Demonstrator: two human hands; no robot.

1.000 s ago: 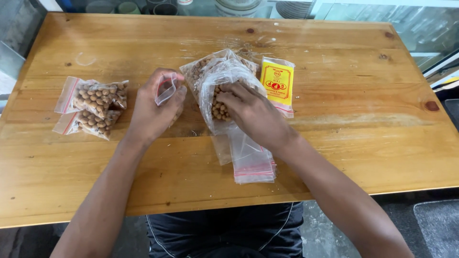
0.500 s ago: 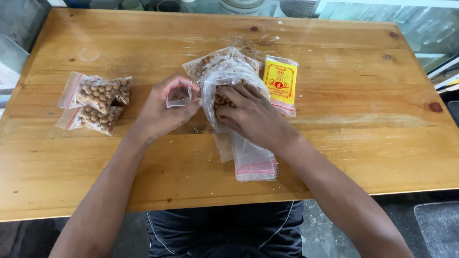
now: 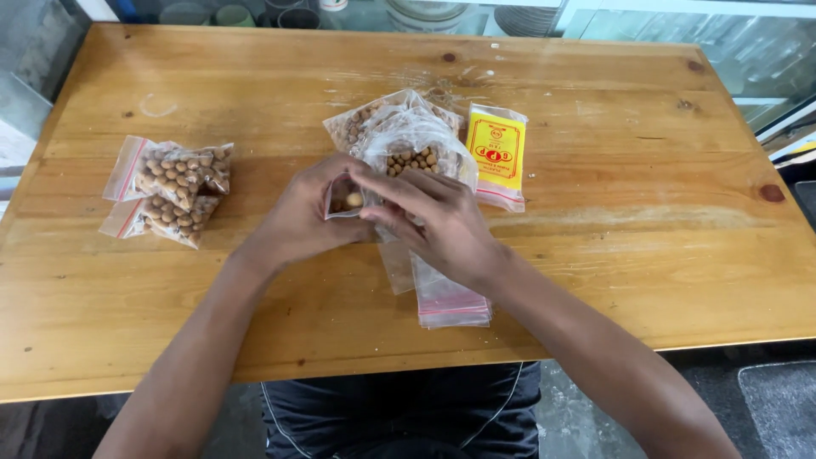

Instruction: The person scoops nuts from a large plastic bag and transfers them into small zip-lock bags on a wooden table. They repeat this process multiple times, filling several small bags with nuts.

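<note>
My left hand (image 3: 302,217) holds a small clear zip bag (image 3: 344,200) open at the table's middle, with a few brown nuts inside it. My right hand (image 3: 433,221) is at the bag's mouth, fingers pinched together on nuts right over the opening. Just behind both hands lies a large clear plastic bag of nuts (image 3: 404,136), open toward me. A stack of empty small zip bags with red strips (image 3: 446,297) lies under my right wrist.
Two filled small nut bags (image 3: 174,187) lie at the left of the wooden table (image 3: 595,255). A yellow packet with red print (image 3: 495,153) lies right of the big bag. Cups and dishes stand beyond the far edge.
My right hand came out of the large nut bag and moved left to the small bag. My left hand shifted right and tipped the small bag's mouth toward it.
</note>
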